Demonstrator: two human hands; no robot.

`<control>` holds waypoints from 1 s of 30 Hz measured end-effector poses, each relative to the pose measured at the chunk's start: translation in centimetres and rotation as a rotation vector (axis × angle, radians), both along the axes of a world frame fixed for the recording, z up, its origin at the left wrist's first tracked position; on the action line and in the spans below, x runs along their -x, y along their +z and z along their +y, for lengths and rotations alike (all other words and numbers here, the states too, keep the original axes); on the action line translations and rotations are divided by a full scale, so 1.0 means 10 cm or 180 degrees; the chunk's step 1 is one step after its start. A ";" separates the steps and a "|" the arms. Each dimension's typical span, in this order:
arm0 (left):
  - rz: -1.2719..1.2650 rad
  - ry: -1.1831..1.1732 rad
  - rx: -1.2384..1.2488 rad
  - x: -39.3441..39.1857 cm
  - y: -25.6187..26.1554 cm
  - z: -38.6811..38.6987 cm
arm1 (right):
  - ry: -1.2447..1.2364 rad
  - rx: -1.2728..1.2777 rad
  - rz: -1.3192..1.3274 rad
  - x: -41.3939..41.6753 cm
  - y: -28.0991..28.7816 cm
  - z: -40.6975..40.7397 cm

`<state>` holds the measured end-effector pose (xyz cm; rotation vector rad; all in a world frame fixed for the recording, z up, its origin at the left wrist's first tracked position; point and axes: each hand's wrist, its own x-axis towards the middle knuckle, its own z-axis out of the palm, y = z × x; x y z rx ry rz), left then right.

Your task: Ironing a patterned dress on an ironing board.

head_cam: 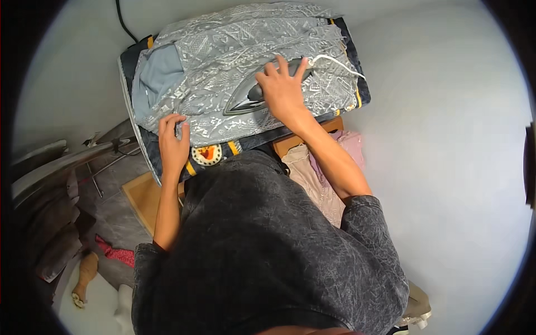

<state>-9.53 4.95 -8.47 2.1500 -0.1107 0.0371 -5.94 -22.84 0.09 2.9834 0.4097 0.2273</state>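
A grey lace garment point(217, 54) with white patterning lies spread over a dark padded ironing surface point(259, 140) with yellow stripes. On the garment rests an electric iron point(247, 94), its pointed tip towards the lower left and a white cord at its rear. My right hand point(284, 94) is on the iron's handle, its fingers spread over the top; the palm side is hidden. My left hand point(173, 140) lies at the garment's lower left edge, fingers curled and thumb apart, with no clear grip on the cloth. Plain blue-grey fabric point(161, 71) shows at the garment's left end.
Beige and pink cloths point(312, 180) lie beneath my right forearm, beside a wooden edge point(307, 136). A metal rail point(79, 159) and dark hanging clothes point(58, 234) are at the left. A wooden board point(142, 201) and red cloth point(117, 251) lie lower down. A pale wall point(444, 125) stands at the right.
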 end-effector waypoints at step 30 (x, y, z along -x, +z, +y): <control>-0.0281 0.0225 -0.0377 0.05 0.06 -0.18 | -0.1113 0.0208 -0.0159 -0.08 -0.14 -1.83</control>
